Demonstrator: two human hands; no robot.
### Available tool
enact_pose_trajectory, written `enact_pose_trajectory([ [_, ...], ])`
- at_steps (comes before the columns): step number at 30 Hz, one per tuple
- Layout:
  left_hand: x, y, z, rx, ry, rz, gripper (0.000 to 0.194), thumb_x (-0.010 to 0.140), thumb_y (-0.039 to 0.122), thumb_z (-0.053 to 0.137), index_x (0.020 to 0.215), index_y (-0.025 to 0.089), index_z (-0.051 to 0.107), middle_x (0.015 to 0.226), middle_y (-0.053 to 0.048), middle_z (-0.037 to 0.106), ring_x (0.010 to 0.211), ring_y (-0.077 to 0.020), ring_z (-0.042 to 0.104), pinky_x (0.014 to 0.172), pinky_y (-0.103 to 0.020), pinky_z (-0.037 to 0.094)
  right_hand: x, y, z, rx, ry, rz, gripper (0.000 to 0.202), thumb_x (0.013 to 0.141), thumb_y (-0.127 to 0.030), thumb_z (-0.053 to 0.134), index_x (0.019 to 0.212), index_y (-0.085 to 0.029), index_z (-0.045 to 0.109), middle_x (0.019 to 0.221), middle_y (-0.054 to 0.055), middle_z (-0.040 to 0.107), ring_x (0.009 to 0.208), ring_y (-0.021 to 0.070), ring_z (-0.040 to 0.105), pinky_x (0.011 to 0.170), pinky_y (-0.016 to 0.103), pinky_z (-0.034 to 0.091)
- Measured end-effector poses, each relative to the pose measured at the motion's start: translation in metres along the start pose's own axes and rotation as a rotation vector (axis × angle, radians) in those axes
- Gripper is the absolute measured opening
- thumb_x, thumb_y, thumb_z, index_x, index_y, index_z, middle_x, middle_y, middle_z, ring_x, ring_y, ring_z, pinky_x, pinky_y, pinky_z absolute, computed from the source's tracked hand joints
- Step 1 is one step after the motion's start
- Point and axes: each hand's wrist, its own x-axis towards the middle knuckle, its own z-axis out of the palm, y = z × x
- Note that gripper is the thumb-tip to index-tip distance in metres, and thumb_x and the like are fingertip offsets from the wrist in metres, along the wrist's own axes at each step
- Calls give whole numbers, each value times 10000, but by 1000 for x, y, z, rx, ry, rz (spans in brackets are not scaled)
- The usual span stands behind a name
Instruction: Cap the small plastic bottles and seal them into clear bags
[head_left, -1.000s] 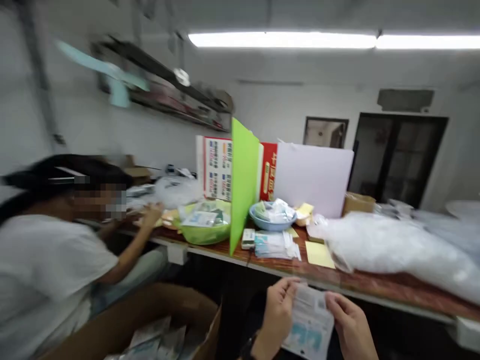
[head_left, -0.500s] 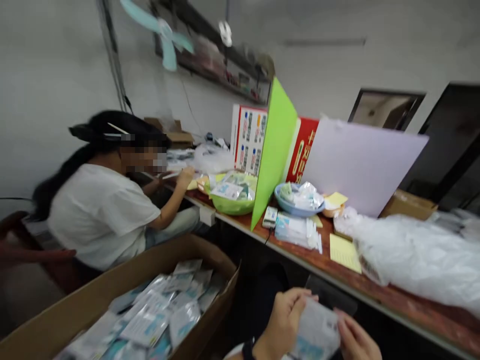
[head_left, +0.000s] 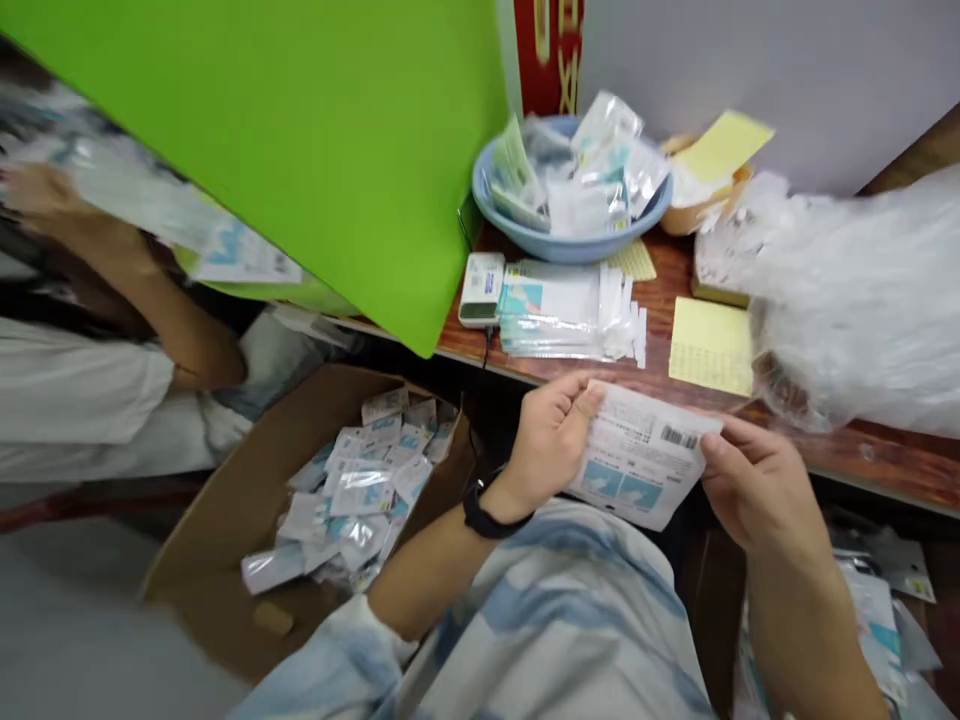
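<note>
Between my two hands is a white printed packet (head_left: 637, 450) with blue pictures and a barcode. My left hand (head_left: 551, 435) pinches its left upper corner, with a dark band on the wrist. The right upper corner is gripped by my right hand (head_left: 757, 480), thumb on top. Just beyond them on the table lies a stack of flat packets (head_left: 555, 310), beside a small white device (head_left: 481, 290) with a cable. Behind these, a blue bowl (head_left: 570, 245) holds several clear packets. A yellow label sheet (head_left: 711, 345) lies right of the stack.
A green board (head_left: 337, 130) stands at the left, with another person's arm (head_left: 172, 310) beyond it. Below, a cardboard box (head_left: 217, 530) holds many packets. A large clear plastic bag (head_left: 870, 300) covers the table's right side. More packets (head_left: 874, 610) lie at lower right.
The view has turned down and to the right, bringing the table and hands closer to the middle. The packet is still held by both hands and now shows clearly.
</note>
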Motion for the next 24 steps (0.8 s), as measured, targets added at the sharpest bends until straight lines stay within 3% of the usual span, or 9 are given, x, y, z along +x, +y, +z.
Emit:
enact_pose_trajectory([
  [7, 32, -35, 1, -37, 33, -185, 274, 833, 392, 682, 934, 138, 703, 917, -93, 774, 821, -205, 731, 762, -294, 577, 32, 24, -20, -93, 116, 107, 257, 767, -406, 787, 976, -257, 778, 947, 55, 775, 839, 236, 727, 700, 333, 596],
  [10, 36, -34, 0, -36, 30, -216, 281, 835, 400, 682, 936, 139, 707, 927, -96, 775, 824, -213, 734, 768, -309, 586, 42, 29, -23, -66, 191, 156, 146, 762, -368, 797, 847, -249, 791, 793, 32, 771, 711, 190, 712, 618, 272, 565],
  [13, 35, -29, -6, 34, 50, -240, 320, 808, 423, 710, 932, 128, 716, 917, -105, 775, 849, -233, 733, 737, -305, 587, 47, 31, -22, 21, 213, 200, 166, 706, -378, 833, 769, -231, 790, 720, 37, 757, 667, 204, 703, 609, 301, 570],
  [20, 14, -19, -31, 103, 56, -342, 303, 826, 389, 704, 967, 121, 723, 863, -90, 771, 744, -187, 715, 636, -251, 556, 44, 30, -16, 124, 0, 461, 261, 748, -404, 790, 883, -181, 781, 789, 84, 767, 745, 260, 729, 694, 394, 603],
  [22, 7, -19, -33, 71, 56, -366, 306, 835, 382, 699, 1005, 127, 713, 860, -86, 771, 739, -183, 716, 632, -247, 556, 41, 30, -14, 119, -34, 466, 316, 768, -417, 770, 966, -171, 756, 808, 87, 768, 755, 253, 734, 716, 392, 607],
  [24, 2, -20, -33, 20, 77, -355, 314, 841, 383, 696, 1032, 133, 700, 908, -94, 773, 786, -194, 725, 677, -264, 570, 36, 30, -12, 87, -8, 366, 356, 806, -414, 739, 1076, -187, 696, 844, 78, 771, 761, 230, 738, 725, 366, 607],
])
